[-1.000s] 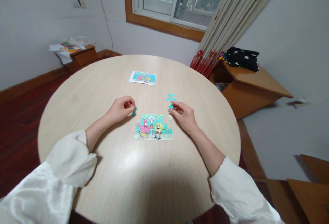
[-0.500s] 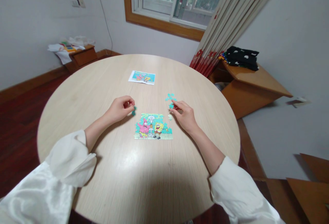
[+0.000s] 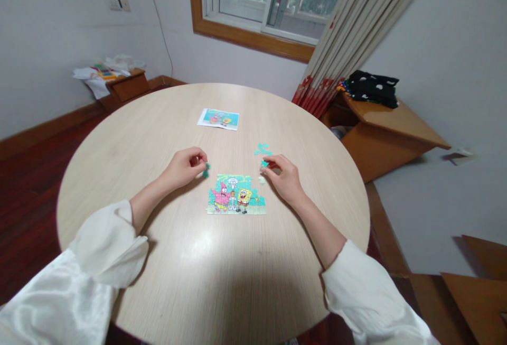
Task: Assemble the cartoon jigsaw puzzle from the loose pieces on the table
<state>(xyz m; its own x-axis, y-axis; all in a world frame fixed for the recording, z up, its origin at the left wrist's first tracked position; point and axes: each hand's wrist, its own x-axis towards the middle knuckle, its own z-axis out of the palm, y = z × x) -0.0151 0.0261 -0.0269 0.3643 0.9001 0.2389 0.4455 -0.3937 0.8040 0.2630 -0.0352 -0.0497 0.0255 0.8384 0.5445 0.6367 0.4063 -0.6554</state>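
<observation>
A partly joined cartoon jigsaw puzzle (image 3: pixel 236 197) lies flat on the round table, its top and right edges uneven. My left hand (image 3: pixel 187 166) is at its upper left, thumb and fingers pinched on a dark green puzzle piece (image 3: pixel 205 170); whether more than one piece is there I cannot make out. On the other side, my right hand (image 3: pixel 283 176) has its thumb and forefinger closed about a turquoise puzzle piece (image 3: pixel 264 164). Just beyond those fingers lie several loose turquoise pieces (image 3: pixel 262 149). A pale piece (image 3: pixel 262 180) rests by the puzzle's upper right corner.
A printed picture (image 3: pixel 218 119) of the same cartoon scene lies toward the far side of the wooden table (image 3: pixel 130 123). Behind are a window and a curtain (image 3: pixel 348 22). A wooden cabinet (image 3: pixel 392 128) with black cloth on it stands at the right.
The fingers of my right hand have shifted slightly around the turquoise piece. My left hand and the joined puzzle stay where they were.
</observation>
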